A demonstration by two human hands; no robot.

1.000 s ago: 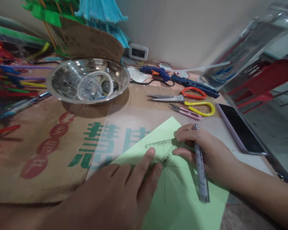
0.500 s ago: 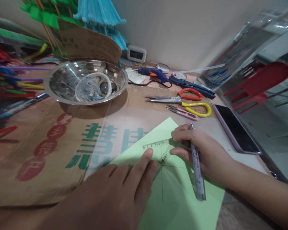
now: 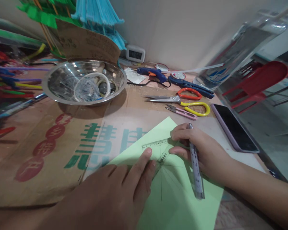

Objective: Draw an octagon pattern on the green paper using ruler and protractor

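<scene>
A light green sheet of paper lies on the cardboard-covered table, with thin pencil lines fanning out from one spot. A small clear ruler rests across those lines. My left hand lies flat on the paper, its fingers stretched out and fingertips pressing the ruler's near edge. My right hand is closed round a grey patterned pen, which slopes back toward me; thumb and forefinger touch the ruler's right end.
A steel bowl with tape rolls sits at back left. Scissors, pink snips and a blue glue gun lie behind the paper. A phone rests at right. Coloured sticks crowd the left edge.
The view has drifted slightly, so everything sits a little further left. Both hands keep their hold on the ruler and pen in the same place on the paper.
</scene>
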